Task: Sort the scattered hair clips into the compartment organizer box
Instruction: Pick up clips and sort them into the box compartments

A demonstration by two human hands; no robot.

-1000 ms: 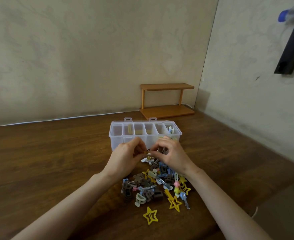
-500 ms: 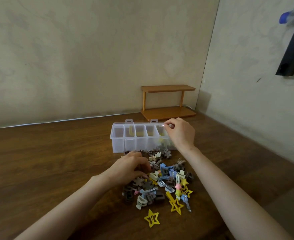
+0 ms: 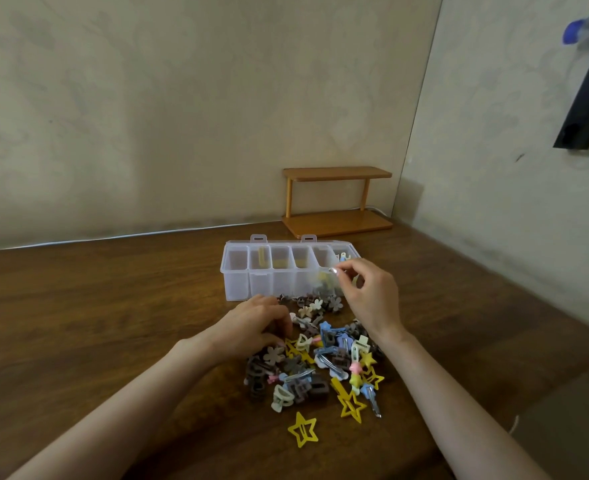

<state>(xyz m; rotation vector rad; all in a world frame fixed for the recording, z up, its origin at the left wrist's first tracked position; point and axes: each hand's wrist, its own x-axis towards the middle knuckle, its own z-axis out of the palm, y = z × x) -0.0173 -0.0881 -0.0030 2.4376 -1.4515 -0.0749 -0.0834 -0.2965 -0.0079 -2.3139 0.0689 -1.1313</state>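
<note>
Right hand [image 3: 369, 292] is up at the clear organizer box [image 3: 236, 285], thumb and forefinger pinching a small silver clip [image 3: 334, 270] just above the front wall, toward the box's right end. Which compartment it hangs over, I can't tell. Left hand [image 3: 255, 323] is down at nine o'clock of the pile of hair clips [image 3: 320, 362], fingers curled onto the clips. Whether it actually grips one is hidden under the fingers.

The box sits at twelve o'clock of the pile, top open, with the flower clips [image 3: 317, 304] just beside its front wall. A yellow clip [image 3: 261, 256] stands in the second compartment from the left, and blue and white clips [image 3: 343, 254] show in the rightmost. One yellow star clip [image 3: 302, 430] lies apart at six o'clock of the pile, on the brown wooden table [image 3: 78, 323]. Beyond the box, at twelve o'clock, a small wooden shelf [image 3: 338, 199] stands by the wall.
</note>
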